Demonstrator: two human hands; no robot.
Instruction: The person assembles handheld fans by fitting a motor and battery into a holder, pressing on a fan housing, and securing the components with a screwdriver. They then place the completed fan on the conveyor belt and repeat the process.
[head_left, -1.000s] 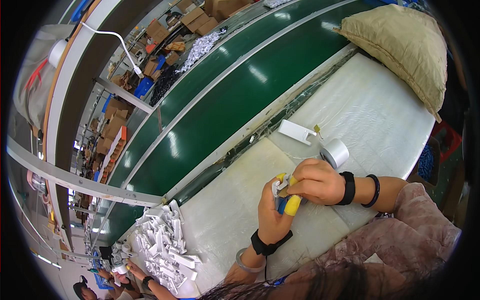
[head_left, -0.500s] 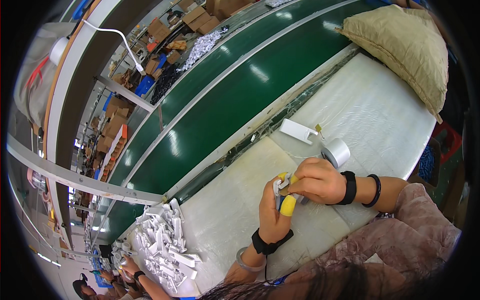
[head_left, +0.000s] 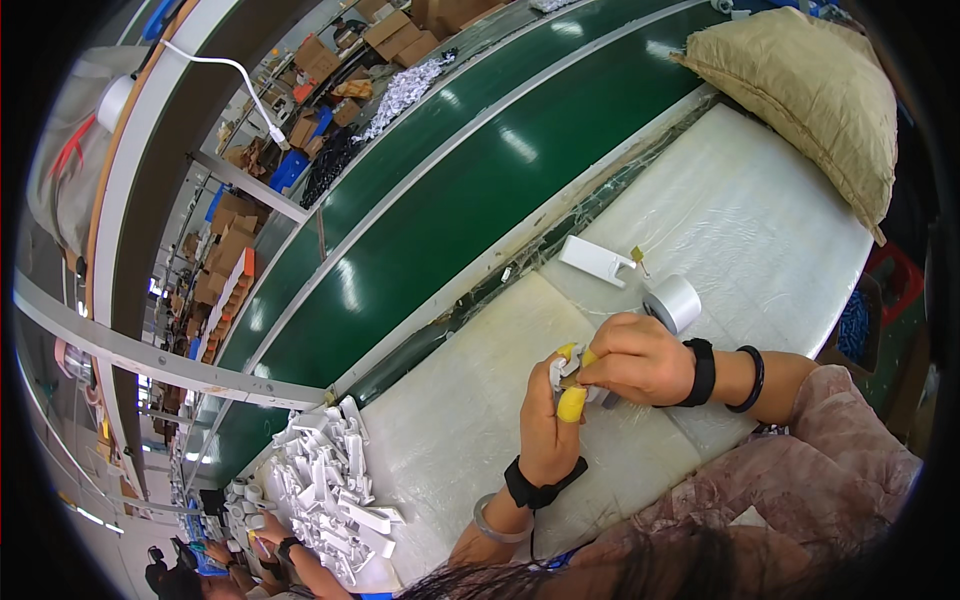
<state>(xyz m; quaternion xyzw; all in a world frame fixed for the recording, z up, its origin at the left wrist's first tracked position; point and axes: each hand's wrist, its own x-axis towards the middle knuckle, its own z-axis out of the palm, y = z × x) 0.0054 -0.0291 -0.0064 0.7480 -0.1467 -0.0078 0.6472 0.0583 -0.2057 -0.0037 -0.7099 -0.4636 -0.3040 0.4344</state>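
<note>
So I'm standing here watching someone at a film-covered table [head_left: 450,430], and both hands are tucked in tight. The left hand [head_left: 546,440], with yellow covers on the thumb and a finger, is closed around a small white part [head_left: 558,374]. The right hand [head_left: 643,362] comes in from the other side, thumb and fingers bunched narrow in a pinch on that same part. Can't tell exactly which bit it's got, fingers are in the way. The part sits right between the two hands, above the tabletop.

Closest thing to the grip is a white cylinder [head_left: 674,304], just past the right knuckles. Can't tell if they touch, but there's little slack on that side. Beyond it, toward the belt, a long white housing [head_left: 594,261] lies flat with its forked end facing a little yellowish piece [head_left: 638,256].

Left of the grip there's a decent stretch of tabletop to move over, then a heap of white parts [head_left: 335,490], with a co-worker's hand [head_left: 270,530] past it. The table's far edge runs alongside a green conveyor belt [head_left: 430,250], well apart from the fingers. Far off to the right, a tan sack [head_left: 800,100] crowds the corner.
</note>
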